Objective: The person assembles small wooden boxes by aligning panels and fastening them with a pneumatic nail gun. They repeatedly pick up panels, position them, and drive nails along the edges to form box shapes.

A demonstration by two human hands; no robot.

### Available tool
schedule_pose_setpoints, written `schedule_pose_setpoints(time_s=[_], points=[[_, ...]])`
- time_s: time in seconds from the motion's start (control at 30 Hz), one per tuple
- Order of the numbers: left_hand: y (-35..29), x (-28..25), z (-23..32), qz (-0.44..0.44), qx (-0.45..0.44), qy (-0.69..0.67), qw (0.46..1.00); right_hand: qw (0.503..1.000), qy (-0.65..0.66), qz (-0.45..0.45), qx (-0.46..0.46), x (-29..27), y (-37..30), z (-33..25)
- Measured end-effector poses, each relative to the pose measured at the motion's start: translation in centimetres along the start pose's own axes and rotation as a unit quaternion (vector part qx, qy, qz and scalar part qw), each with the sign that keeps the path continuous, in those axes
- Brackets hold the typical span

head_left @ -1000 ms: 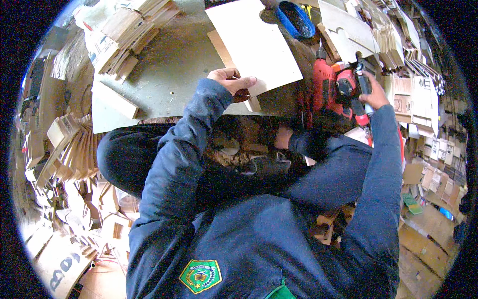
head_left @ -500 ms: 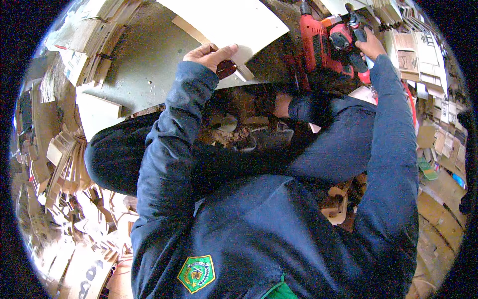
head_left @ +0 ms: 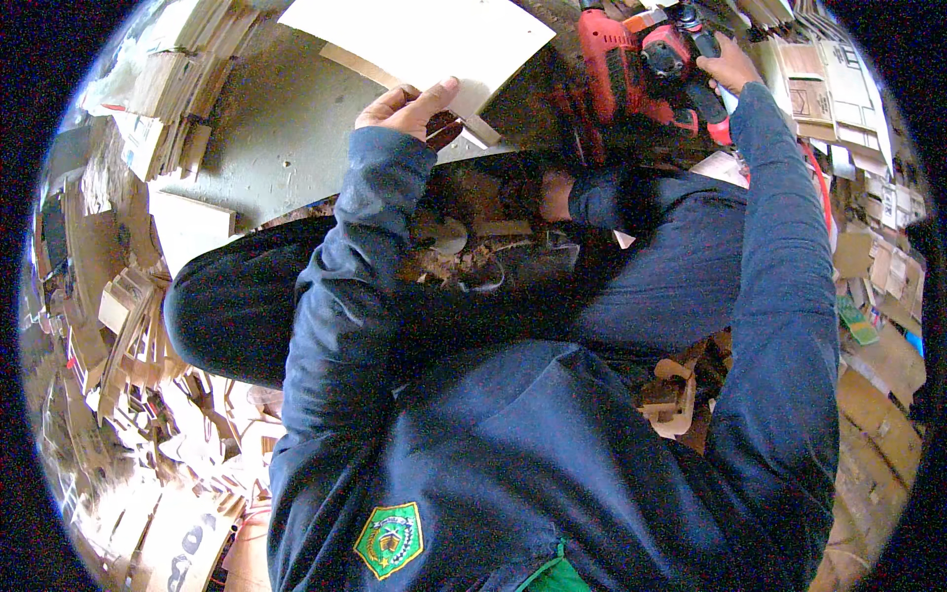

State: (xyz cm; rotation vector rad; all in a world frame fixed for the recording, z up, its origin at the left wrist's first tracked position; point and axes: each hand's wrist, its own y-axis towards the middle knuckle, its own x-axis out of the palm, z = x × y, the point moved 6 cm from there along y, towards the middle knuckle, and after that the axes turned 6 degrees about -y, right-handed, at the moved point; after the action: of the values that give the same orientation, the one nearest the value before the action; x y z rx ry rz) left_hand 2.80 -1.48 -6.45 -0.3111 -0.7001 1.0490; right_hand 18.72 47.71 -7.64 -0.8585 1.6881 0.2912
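Observation:
A white flat board (head_left: 434,39) lies at the far side over a grey work surface. At its near corner my left hand (head_left: 406,109) is closed, thumb on top and fingers curled underneath. A narrow wooden strip (head_left: 370,67) shows beneath the board's left edge. Something small and dark red (head_left: 444,128) sits beside the palm; its kind is unclear. To the far right, my right hand (head_left: 730,67) is closed around a dark handle (head_left: 705,41) beside a red and black power tool (head_left: 666,59). Another red power tool, drill-like (head_left: 610,64), lies just left of it.
The grey work surface (head_left: 286,128) stands in front of my crossed legs. Stacks of cut boards (head_left: 178,94) rise at the left, more panels (head_left: 824,94) at the right. A red cord (head_left: 821,183) runs past my right forearm. Wood scraps (head_left: 187,424) litter the floor.
The view has shifted slightly, so the board and tools appear a little farther left and up. Both hands keep their holds.

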Motion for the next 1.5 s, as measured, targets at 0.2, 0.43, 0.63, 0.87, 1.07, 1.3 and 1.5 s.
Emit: schedule_pose_setpoints(time_s=[0.2, 0.43, 0.63, 0.87, 1.07, 1.3, 1.5], points=[[-0.4, 0.4, -0.2, 0.011, 0.034, 0.030, 0.999, 0.999, -0.044, 0.027, 0.002, -0.3, -0.5, -1.0], [-0.6, 0.5, -0.7, 0.025, 0.057, 0.055, 0.997, 0.972, -0.228, 0.048, -0.026, -1.2, 1.1, -1.5], [-0.1, 0.4, -1.2, 0.007, 0.053, -0.024, 0.998, 0.971, -0.173, 0.097, -0.133, -11.2, -5.0, -6.8], [-0.1, 0.6, -1.4, -0.004, 0.060, -0.040, 0.997, 0.980, 0.136, -0.026, -0.143, -14.8, -21.8, -18.8], [0.1, 0.5, -1.3, 0.007, 0.070, 0.026, 0.997, 0.943, 0.255, -0.144, -0.160, -8.3, -29.1, -26.8], [-0.5, 0.5, -1.2, 0.015, 0.060, 0.031, 0.998, 0.946, 0.253, -0.129, -0.155, -8.1, -27.6, -26.0], [-0.7, 0.8, -0.5, 0.000, 0.124, 0.107, 0.987, 0.933, 0.288, -0.115, -0.180, -8.5, -26.0, -25.9]])
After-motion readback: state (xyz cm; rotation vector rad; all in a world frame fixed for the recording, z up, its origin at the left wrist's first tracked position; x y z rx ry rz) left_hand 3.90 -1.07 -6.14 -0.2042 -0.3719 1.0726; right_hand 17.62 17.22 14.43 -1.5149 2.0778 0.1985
